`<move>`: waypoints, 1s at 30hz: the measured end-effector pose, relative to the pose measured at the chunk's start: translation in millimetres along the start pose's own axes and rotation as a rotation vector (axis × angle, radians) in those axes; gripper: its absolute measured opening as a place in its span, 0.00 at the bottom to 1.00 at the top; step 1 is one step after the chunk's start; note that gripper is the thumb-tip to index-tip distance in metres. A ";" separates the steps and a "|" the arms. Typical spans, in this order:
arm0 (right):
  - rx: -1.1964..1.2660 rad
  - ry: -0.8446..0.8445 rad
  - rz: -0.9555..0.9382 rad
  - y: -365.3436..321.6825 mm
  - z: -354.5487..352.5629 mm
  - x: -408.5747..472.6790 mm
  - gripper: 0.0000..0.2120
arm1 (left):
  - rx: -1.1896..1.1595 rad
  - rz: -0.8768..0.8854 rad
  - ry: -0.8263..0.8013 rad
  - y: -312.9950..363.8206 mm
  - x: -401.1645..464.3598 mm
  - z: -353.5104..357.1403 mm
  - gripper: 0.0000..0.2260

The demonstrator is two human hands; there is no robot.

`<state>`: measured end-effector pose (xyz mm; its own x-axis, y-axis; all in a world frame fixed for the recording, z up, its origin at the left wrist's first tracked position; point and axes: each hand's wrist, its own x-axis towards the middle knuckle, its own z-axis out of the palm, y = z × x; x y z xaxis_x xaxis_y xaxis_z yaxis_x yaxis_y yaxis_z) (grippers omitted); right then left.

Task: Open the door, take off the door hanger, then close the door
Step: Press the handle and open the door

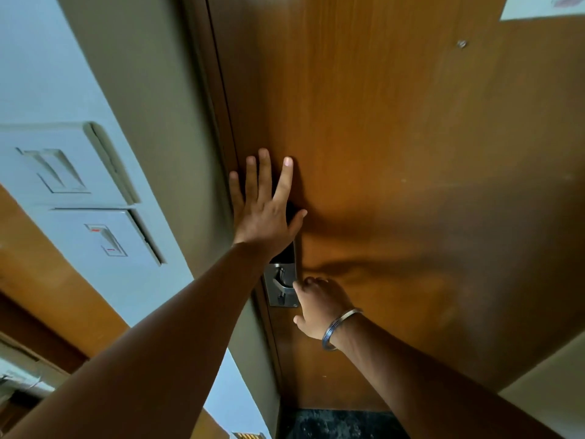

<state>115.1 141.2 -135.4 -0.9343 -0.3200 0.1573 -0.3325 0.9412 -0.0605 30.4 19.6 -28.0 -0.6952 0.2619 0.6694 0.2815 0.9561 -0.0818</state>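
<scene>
bare forearms reach up and forward from the bottom of the frame toward a brown wooden door [395, 153] that fills most of the view. nearest, on the right, a right hand [319, 307] wearing a metal bangle [340, 327] at the wrist is curled around the lever of a silver lock plate [280, 286]; the fingers wrap out of sight behind the hand, so how tightly they grip cannot be told. just above it, a left hand [264, 210] lies flat on the door with its fingers spread and pointing upward, the palm partly covering the dark upper part of the lock, close to the door's left edge. that edge sits against the dark jamb and the grey-beige frame [152, 122] beside it, and the door looks shut or very nearly so. left of the frame, on a pale blue wall [41, 58], two white switch plates [72, 166] sit one above the other, the lower one showing small red marks. below the door, a strip of dark speckled floor [338, 423] shows. farther up the door, a small metal fitting [462, 43] is fixed to the wood, and a corner of white paper [541, 6] shows at the top right. no door hanger can be seen on this side of the door. at far left, blurred objects sit low in the frame, too unclear to name.
</scene>
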 end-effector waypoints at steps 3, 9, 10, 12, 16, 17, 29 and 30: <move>0.017 0.017 0.014 -8.2 0.3 -18.3 0.22 | -0.031 0.023 0.010 0.2 -12.3 -11.3 0.45; 0.049 0.064 0.159 -38.7 -1.4 -60.1 0.19 | -0.124 0.048 0.075 3.4 -45.3 -36.4 0.41; 0.051 0.077 0.198 -47.1 -3.2 -67.7 0.18 | -0.131 0.067 0.075 1.2 -52.4 -41.4 0.41; 0.054 0.097 0.267 -61.7 -8.6 -82.2 0.18 | -0.151 0.127 0.064 -2.9 -66.9 -50.9 0.40; 0.073 0.097 0.431 -87.8 -19.0 -112.7 0.15 | -0.216 0.323 0.125 -20.5 -103.8 -71.5 0.36; 0.077 0.096 0.477 -94.7 -21.4 -121.0 0.15 | -0.243 0.380 0.159 -26.7 -114.4 -76.6 0.35; 0.085 0.642 0.687 -212.8 -121.2 -181.1 0.34 | -0.565 0.518 -0.018 -110.1 -187.4 -67.7 0.30; 0.072 0.678 0.692 -220.0 -134.1 -181.5 0.36 | -0.582 0.531 -0.063 -109.1 -191.4 -62.3 0.30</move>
<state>375.1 6.8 -18.5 -0.6612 0.4539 0.5974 0.2344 0.8814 -0.4102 174.0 -143.0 -101.2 -0.4020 0.6874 0.6048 0.8750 0.4829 0.0327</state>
